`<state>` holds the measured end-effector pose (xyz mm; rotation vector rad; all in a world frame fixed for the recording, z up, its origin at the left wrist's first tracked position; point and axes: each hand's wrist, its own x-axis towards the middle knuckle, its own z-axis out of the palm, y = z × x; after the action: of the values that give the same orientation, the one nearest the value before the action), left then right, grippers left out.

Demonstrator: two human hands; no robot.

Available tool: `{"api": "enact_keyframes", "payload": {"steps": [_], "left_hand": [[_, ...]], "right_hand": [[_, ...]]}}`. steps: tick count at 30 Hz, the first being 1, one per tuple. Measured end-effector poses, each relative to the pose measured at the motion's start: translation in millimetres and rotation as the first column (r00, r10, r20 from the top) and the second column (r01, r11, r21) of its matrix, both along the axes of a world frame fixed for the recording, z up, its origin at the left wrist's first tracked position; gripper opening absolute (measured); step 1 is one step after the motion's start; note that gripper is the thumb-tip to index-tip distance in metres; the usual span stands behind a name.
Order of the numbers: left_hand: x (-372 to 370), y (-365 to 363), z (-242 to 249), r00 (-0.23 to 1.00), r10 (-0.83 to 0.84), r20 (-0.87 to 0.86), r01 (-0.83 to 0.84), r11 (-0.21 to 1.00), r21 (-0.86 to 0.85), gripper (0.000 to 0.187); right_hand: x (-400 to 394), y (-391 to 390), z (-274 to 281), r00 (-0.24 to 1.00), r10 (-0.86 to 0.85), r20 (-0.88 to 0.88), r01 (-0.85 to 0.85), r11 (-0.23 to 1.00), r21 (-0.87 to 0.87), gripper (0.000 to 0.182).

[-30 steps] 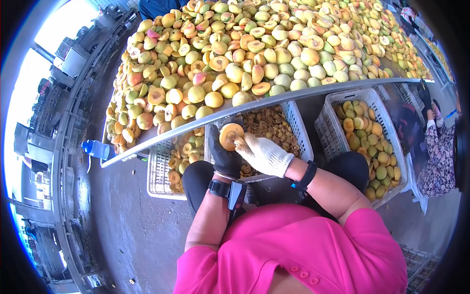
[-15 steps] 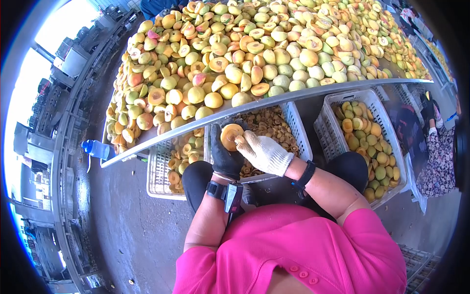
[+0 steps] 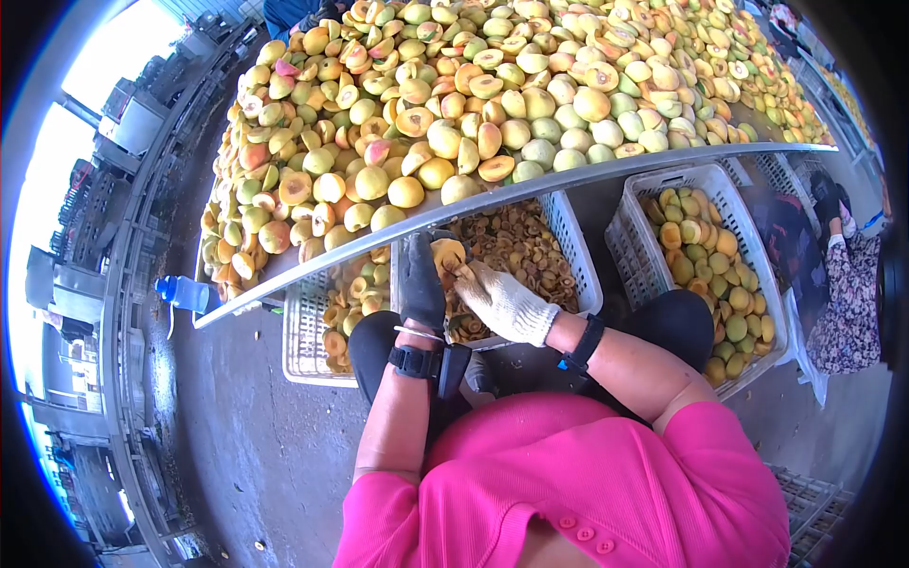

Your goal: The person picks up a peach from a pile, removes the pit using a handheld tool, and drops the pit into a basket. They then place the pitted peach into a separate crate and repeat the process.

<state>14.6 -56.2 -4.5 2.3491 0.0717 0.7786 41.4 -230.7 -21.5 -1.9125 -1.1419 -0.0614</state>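
Observation:
My left hand (image 3: 422, 284), in a black glove, holds a halved peach (image 3: 446, 254) cut side up, just under the metal edge of the table (image 3: 568, 180). In a white knit glove, my right hand (image 3: 505, 303) has its fingertips pressed into the half's cut face, fingers bent. I cannot make out any tool in it. Both hands hover above a white crate (image 3: 579, 257) filled with brownish pits and scraps. I sit with my knees against the crates.
The table carries a big heap of whole and halved peaches (image 3: 492, 104). A left crate (image 3: 305, 327) holds peach halves; a right crate (image 3: 632, 220) holds yellow-green fruit. A blue bottle (image 3: 182, 292) hangs at the table's left end. Another person (image 3: 847, 284) sits at right.
Both hands and the peach half have shifted slightly up and left. My left hand has turned more edge-on, so the half looks narrower.

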Motion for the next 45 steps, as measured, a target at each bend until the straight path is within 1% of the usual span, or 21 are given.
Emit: {"api": "enact_keyframes", "payload": {"steps": [2,3,5,7,8,9,11,12,16,19,26,28,30,32,35,37,39,40,41,42,45], "left_hand": [[4.8,3.1,-9.6,0.999,-0.005,0.041,0.01,0.992,-0.123,0.034],[6.8,0.9,-13.1,0.998,-0.007,0.06,0.025,0.953,-0.3,0.035],[4.5,-7.4,-14.7,0.998,-0.01,0.055,0.03,0.928,-0.372,0.034],[-8.1,-33.3,20.5,1.0,-0.016,0.012,0.018,0.985,-0.173,0.029],[-9.6,-37.0,24.1,0.998,-0.051,0.03,0.056,0.972,-0.227,0.031],[-11.3,-40.8,27.6,0.995,-0.084,0.049,0.094,0.955,-0.28,0.034],[-14.2,-43.9,26.9,0.991,-0.004,0.134,0.006,1.0,-0.014,0.035],[-14.6,-46.8,22.9,0.994,0.018,0.107,-0.005,0.992,-0.126,0.033],[-11.1,-46.2,2.7,0.994,0.104,0.038,-0.094,0.975,-0.202,0.03],[-6.4,-37.5,7.2,0.988,0.106,0.116,-0.09,0.987,-0.137,0.033],[6.9,-3.2,14.4,0.999,-0.049,0.02,0.049,0.998,0.033,0.017],[3.2,-12.2,24.5,0.997,-0.033,0.064,0.031,0.999,0.031,0.016],[-8.2,-35.3,22.5,0.985,0.092,0.148,-0.086,0.995,-0.045,0.019],[-8.6,-46.3,15.2,0.973,0.162,0.161,-0.169,0.985,0.028,0.027],[-8.8,-47.9,0.1,0.945,0.236,0.226,-0.277,0.945,0.172,0.038],[-5.3,-38.4,-17.6,0.924,0.212,0.319,-0.316,0.893,0.322,0.042],[-3.9,-32.1,-6.4,0.983,0.099,0.156,-0.086,0.993,-0.086,0.046],[-6.7,-34.8,3.4,0.982,0.051,0.18,-0.033,0.994,-0.1,0.042],[-4.9,-31.5,5.8,0.995,-0.005,0.104,0.035,0.957,-0.289,0.05],[-3.2,-28.5,8.7,0.998,-0.051,0.042,0.064,0.878,-0.474,0.058],[-11.7,-39.2,19.0,0.987,0.096,0.129,-0.094,0.995,-0.02,0.046]], "right_hand": [[-2.3,4.8,0.1,0.971,-0.053,0.232,0.038,0.997,0.069,0.041],[-3.1,5.2,7.6,0.999,-0.028,-0.035,0.031,0.995,0.09,0.042],[-4.5,3.5,24.4,0.838,0.043,-0.544,0.038,0.99,0.136,0.044],[4.3,4.4,22.6,0.849,0.035,-0.526,0.059,0.985,0.16,0.045],[7.1,4.1,28.7,0.855,0.03,-0.518,0.068,0.983,0.17,0.046],[8.7,1.4,35.2,0.763,0.055,-0.644,0.046,0.989,0.138,0.045],[9.9,-7.8,54.8,0.525,0.082,-0.847,-0.012,0.996,0.089,0.044],[8.1,-9.8,60.4,0.342,0.119,-0.932,0.002,0.992,0.128,0.044],[7.6,-14.4,68.4,0.211,0.159,-0.965,-0.084,0.986,0.144,0.044],[4.8,-0.2,41.9,0.655,0.102,-0.749,-0.042,0.994,0.099,0.047],[1.6,1.4,20.1,0.889,0.055,-0.454,-0.04,0.998,0.043,0.051],[-2.3,-1.0,33.9,0.813,0.027,-0.582,-0.019,1.0,0.02,0.052],[0.1,0.6,51.4,0.6,0.035,-0.799,-0.034,0.999,0.018,0.05],[-1.6,0.8,56.0,0.358,0.214,-0.909,0.018,0.972,0.236,0.047],[-6.1,-3.8,70.4,0.094,0.254,-0.963,0.047,0.965,0.259,0.033],[-5.7,-4.9,60.4,0.126,0.176,-0.976,-0.011,0.984,0.176,0.041],[-3.8,-2.7,42.4,0.335,0.127,-0.934,-0.029,0.992,0.124,0.045],[-2.7,2.0,29.7,0.514,0.112,-0.851,-0.023,0.993,0.116,0.046],[-3.6,4.2,33.6,0.671,0.094,-0.735,-0.019,0.994,0.109,0.046],[-4.0,0.9,37.2,0.684,0.086,-0.724,-0.028,0.995,0.092,0.049],[-5.5,-0.1,51.7,0.507,0.114,-0.854,-0.029,0.993,0.116,0.048]]}}
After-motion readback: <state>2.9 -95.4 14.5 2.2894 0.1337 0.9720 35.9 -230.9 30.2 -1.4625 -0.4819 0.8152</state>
